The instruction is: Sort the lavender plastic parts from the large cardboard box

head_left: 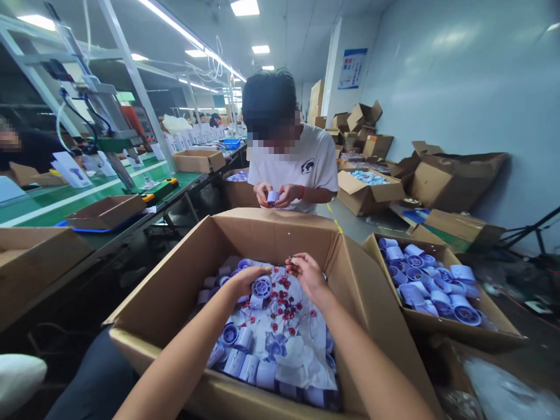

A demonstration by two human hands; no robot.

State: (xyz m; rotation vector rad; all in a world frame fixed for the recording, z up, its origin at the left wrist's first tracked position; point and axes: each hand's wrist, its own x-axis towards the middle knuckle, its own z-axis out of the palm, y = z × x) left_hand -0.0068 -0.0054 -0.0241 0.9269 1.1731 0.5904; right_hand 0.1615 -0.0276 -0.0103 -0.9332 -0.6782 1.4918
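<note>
My left hand is wrapped around a purple plastic cylinder whose round, spoked end faces me. To its right, my right hand is closed in a pinch, with a tiny dark part at the fingertips, too small to name. Both hands are inside a large cardboard box. Below them, small red and black round parts with thin wires lie scattered over white sheeting. More purple cylinders fill the box around and under the sheeting.
Across the box stands a person in a white T-shirt, holding a purple part in both hands. At right, another carton contains purple cylinders. A green workbench with a press runs along the left. Cardboard boxes line the wall.
</note>
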